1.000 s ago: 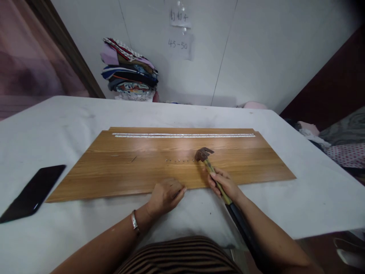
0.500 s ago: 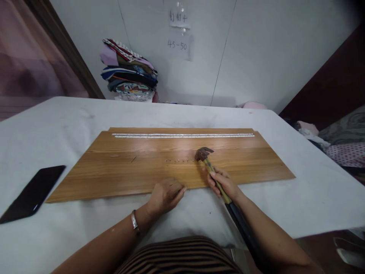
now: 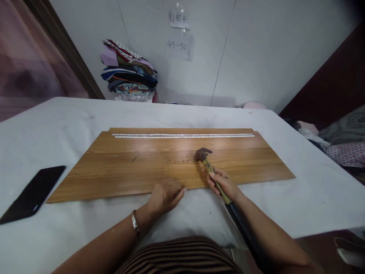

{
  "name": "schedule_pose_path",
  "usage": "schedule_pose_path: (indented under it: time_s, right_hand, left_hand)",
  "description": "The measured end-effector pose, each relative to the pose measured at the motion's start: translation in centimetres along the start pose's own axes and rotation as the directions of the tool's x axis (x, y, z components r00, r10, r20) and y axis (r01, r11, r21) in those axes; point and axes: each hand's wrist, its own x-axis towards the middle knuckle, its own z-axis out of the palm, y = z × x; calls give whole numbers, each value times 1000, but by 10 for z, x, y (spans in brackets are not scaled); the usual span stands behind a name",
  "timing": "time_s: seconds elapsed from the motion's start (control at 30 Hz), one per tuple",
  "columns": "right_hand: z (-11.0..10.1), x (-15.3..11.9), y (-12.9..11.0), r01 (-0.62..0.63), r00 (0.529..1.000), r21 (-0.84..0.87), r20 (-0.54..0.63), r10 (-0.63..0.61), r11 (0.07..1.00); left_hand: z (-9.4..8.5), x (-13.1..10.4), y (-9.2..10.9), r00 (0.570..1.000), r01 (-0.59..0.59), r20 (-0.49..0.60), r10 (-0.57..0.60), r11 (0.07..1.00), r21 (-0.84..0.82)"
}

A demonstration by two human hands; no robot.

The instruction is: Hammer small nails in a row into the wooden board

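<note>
A rusty claw hammer (image 3: 203, 154) is gripped in my right hand (image 3: 224, 183), its fingers wrapped around the yellowish part of the handle. The hammer's head is at the right end of a short row of nail heads (image 3: 178, 161) in a wooden board (image 3: 99, 179). My left hand (image 3: 166, 196) rests curled at the board's front edge with the fingers closed; whatever it may hold is hidden. Two loose nails lie on the left part of the board: a pale-looking nail (image 3: 114, 156) and a darker nail (image 3: 134, 159).
Two white measuring strips (image 3: 182, 136) run along the board's far side. A black phone (image 3: 32, 194) lies left of the board on the white-covered table (image 3: 94, 228). Folded clothes (image 3: 129, 72) are stacked by the back wall.
The hammer's head has shifted very slightly to the left. My left hand has stayed in place.
</note>
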Motion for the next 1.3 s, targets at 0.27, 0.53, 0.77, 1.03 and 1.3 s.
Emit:
schedule_pose_path:
  time_s: [0.27,0.53,0.77,1.03,1.3]
  right_hand:
    - [-3,0,2,21,1000,21,12,-22,1000]
    - [1,0,-1,1,1000,-8,-10,-1,1000]
    - [-2,0,0,18,1000,16,-2,-18,1000]
    - [0,-1,0,3,1000,-1,0,-3,1000]
    - [-2,0,3,12,1000,11,1,-12,1000]
  left_hand:
    - [1,0,0,1000,-3,-21,3,1000,2]
    - [2,-2,-1,1000,16,-10,-16,999,-32]
    - [1,0,0,1000,-8,-13,9,1000,11]
    - [1,-1,0,1000,1,-6,-1,999,36]
    - [1,0,0,1000,-1,-9,1,1000,-4]
